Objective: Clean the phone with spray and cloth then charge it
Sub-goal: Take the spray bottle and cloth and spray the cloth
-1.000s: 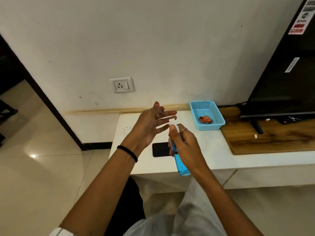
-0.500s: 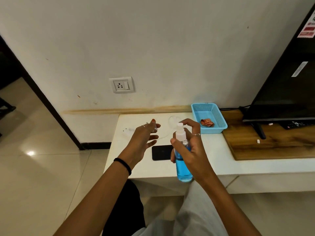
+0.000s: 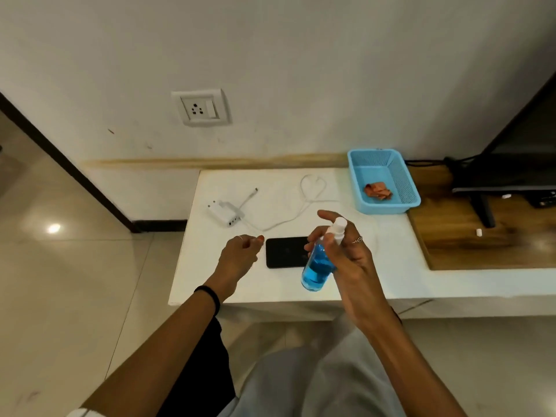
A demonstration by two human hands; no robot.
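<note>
Head view, right hand (image 3: 346, 260): curled round clear spray bottle of blue liquid (image 3: 319, 263), tilted, above near end of flat black phone (image 3: 285, 252).
Head view, left hand (image 3: 240, 257): loosely curled, holding nothing, just left of phone.
Phone: flat on white bench (image 3: 376, 266).
Orange cloth (image 3: 377, 190): in blue plastic basket (image 3: 412, 200), well apart.
White charger with cable (image 3: 225, 213): beyond phone.
</note>
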